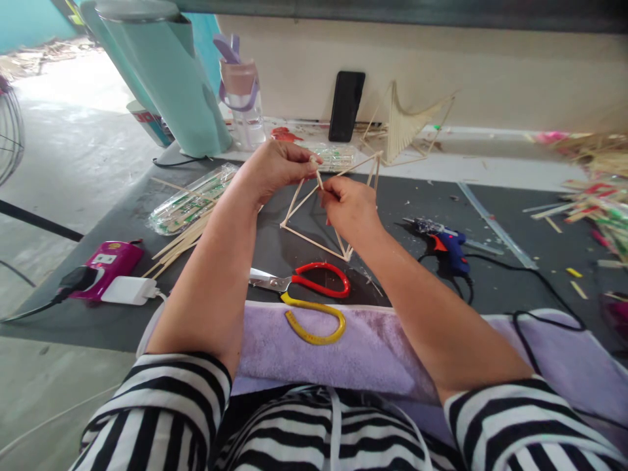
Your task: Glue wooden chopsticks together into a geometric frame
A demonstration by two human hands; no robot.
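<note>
A frame of thin wooden sticks [314, 243] stands on the dark table between the arms, its corners joined into triangles. My left hand [282, 169] pinches the top end of a short stick at the frame's far side. My right hand [350, 206] is closed on the lower part of that stick, just below and right of the left fingertips. Scissors [321, 280] with one red and one yellow handle lie nearer the body. A blue glue gun [454, 247] rests to the right of the frame.
Loose sticks [184, 243] and wrapped stick packs lie left, beside a pink power adapter [112, 261]. A kettle [171, 78], bottle [245, 98], leaning phone [346, 106] and finished-looking stick model [405, 131] stand behind. A black cord [549, 281] crosses the right side.
</note>
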